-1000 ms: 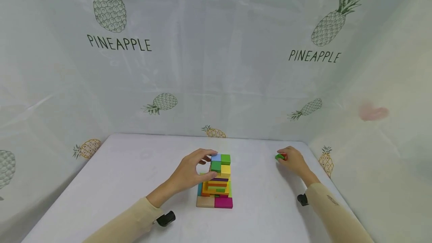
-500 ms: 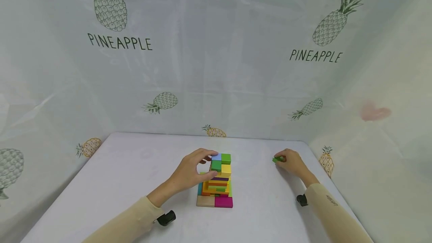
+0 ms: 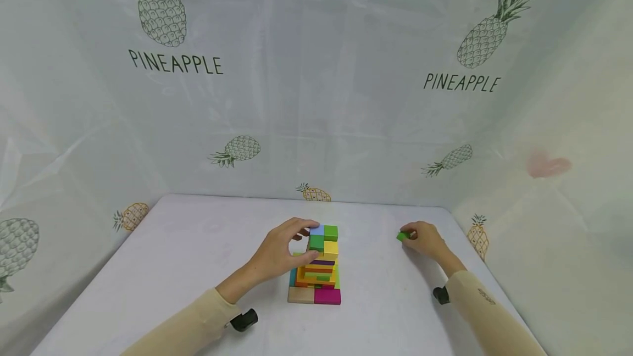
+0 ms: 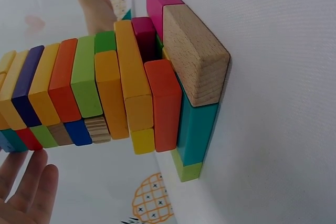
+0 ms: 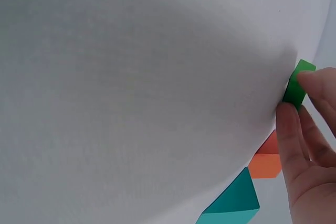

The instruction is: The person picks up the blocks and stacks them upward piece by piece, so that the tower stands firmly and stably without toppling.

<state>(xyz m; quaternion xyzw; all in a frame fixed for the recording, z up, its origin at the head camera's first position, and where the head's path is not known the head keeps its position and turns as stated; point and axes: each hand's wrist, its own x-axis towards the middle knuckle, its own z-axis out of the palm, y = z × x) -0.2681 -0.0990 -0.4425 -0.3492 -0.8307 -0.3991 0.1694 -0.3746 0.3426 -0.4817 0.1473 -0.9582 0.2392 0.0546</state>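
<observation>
A tower of coloured wooden blocks (image 3: 326, 268) rises from the table's middle, with a wide base and stacked layers. My left hand (image 3: 282, 251) holds its upper part from the left, index finger at the top back and thumb at the front. Blue, green and yellow blocks show at the top. In the left wrist view, the fingertips (image 4: 37, 171) rest against the side of the upper layers. On the table's far right, my right hand (image 3: 426, 239) pinches a small green block (image 5: 298, 83) between thumb and fingers, close over the table surface.
Beside the right hand in its wrist view lie an orange block (image 5: 266, 165) and a teal block (image 5: 231, 205), both on the table (image 3: 207, 257). Hanging cloth with pineapple prints (image 3: 316, 103) encloses the table at the back and sides.
The right hand shifts slightly left and toward the body with the green block; a red patch seen beside it earlier is out of sight. The left hand and tower stay put.
</observation>
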